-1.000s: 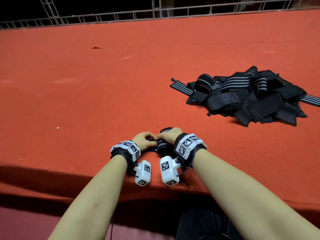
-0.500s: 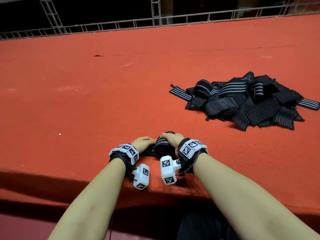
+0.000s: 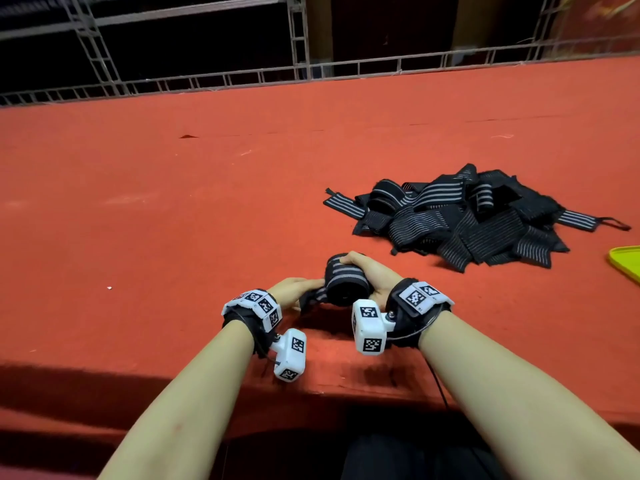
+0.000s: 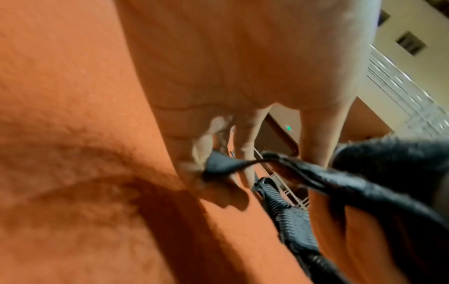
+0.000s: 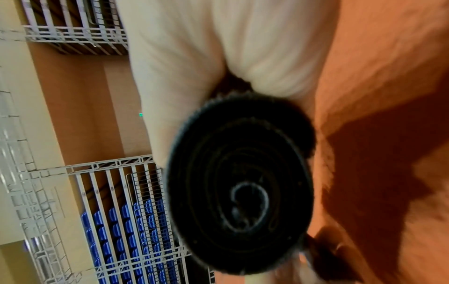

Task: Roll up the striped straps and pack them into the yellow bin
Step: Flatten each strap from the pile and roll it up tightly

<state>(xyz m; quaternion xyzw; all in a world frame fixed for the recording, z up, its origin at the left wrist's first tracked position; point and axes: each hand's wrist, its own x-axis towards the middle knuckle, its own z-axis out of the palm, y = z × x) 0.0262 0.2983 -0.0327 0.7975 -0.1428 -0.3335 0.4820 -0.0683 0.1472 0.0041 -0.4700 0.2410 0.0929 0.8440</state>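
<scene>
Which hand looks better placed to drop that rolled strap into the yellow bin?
Probably the right hand. It grips the black, grey-striped rolled strap, and the yellow plastic bin sits at the far right edge. The left hand only pinches the roll's loose tail and is farther from the bin.

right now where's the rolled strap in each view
Head: rolled strap low centre, gripped by the right hand, its loose tail pinched by the left hand.
Left wrist: only the roll's edge at right.
Right wrist: its spiral end fills the centre.
Shared landmark: red table cover.
</scene>
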